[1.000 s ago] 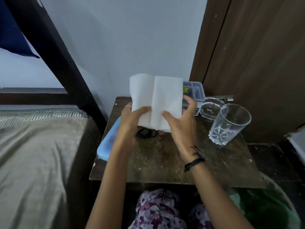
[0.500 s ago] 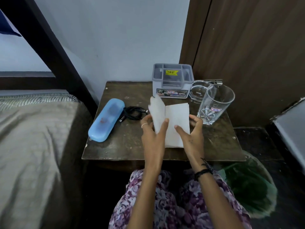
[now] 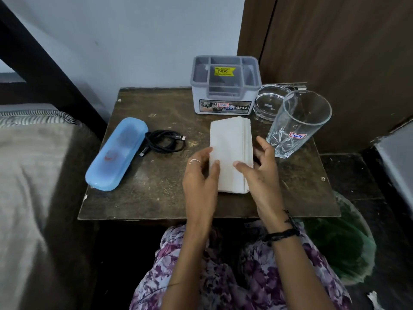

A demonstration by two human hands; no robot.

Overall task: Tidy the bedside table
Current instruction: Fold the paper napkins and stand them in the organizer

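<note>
Grip: both hands loose on folded napkin | flat | long axis toward organizer

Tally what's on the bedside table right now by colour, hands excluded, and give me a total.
White: 1, the folded tissue
Blue: 1, the case
Black: 1, the coiled cable
Grey: 1, the organiser box
Clear glass: 2, the tumbler and the glass dish
Total: 6
</note>
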